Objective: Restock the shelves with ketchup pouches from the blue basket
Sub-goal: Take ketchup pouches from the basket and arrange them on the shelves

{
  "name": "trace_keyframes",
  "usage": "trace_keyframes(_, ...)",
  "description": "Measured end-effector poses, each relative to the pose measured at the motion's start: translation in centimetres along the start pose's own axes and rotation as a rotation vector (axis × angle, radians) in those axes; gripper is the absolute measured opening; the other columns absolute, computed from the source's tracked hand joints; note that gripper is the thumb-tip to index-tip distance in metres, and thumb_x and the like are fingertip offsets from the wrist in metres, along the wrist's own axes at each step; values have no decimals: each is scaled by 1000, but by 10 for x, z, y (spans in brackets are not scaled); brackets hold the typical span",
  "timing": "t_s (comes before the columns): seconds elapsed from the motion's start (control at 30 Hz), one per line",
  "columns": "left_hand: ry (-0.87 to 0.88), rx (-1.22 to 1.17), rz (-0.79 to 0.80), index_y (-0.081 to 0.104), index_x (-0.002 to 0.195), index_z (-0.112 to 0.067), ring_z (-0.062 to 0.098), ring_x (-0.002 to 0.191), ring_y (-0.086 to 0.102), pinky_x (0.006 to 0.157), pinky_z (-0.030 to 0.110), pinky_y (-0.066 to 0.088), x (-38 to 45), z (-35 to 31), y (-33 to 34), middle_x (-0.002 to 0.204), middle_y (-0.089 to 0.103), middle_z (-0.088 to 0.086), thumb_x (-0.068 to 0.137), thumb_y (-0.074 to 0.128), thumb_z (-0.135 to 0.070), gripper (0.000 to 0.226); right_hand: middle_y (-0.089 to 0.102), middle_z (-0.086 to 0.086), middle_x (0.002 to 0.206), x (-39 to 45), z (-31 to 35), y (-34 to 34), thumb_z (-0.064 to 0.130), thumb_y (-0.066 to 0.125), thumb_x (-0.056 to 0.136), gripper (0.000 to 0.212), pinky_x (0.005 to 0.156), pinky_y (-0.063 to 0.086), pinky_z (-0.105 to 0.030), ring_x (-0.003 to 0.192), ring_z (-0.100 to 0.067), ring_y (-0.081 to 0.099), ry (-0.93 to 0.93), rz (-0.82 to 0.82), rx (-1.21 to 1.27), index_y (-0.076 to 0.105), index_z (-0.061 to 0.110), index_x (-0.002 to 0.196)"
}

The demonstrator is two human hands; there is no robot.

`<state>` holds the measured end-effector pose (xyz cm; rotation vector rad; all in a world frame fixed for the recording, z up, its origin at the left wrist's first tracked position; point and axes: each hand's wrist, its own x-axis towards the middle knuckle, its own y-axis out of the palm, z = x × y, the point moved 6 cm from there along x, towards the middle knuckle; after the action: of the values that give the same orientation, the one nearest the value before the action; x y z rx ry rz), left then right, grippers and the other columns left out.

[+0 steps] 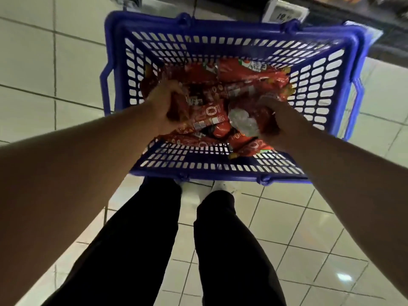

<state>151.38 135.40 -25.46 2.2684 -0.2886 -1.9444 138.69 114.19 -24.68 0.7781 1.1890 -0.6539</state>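
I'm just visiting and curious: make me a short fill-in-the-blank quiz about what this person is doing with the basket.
1. The basket holding the pouches is coloured ____.
2. The pouches in it are mostly ____ in colour.
3. The basket stands on a tiled ____.
4. The left hand and right hand both reach ____ the basket.

Missing words: blue; red; floor; into

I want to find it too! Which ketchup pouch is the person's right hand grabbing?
Find the blue basket on the tiled floor, full of red ketchup pouches. Look at its near right side, where the right hand curls round one pouch. That pouch has a shiny, crinkly silver patch facing up, while its neighbours show red and orange print.
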Motion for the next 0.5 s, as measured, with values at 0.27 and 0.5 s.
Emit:
trace_keyframes(0.27, 16, 132, 286, 60, 129, -10, 38, 112, 68, 81, 52, 59, -196, 0, 41, 121, 71, 18, 78, 43, 3, 55, 70, -16, 121, -190, -13, 34, 22, 57, 96, 46, 89, 58, -52, 102, -33, 70, -41, 133, -65, 55, 7, 140)
trace_keyframes(0.5, 271, 390, 256, 59, 126, -6, 34, 116, 67, 97, 51, 53, -403, -47, 124, 118, 72, 14, 72, 44, 26, 64, 77, -9, 93, -389, 32, 81, 7, 73, 83, 31, 65, 60, -36, 79, -25, 76, -283, 232, -141, 67, 8, 114)
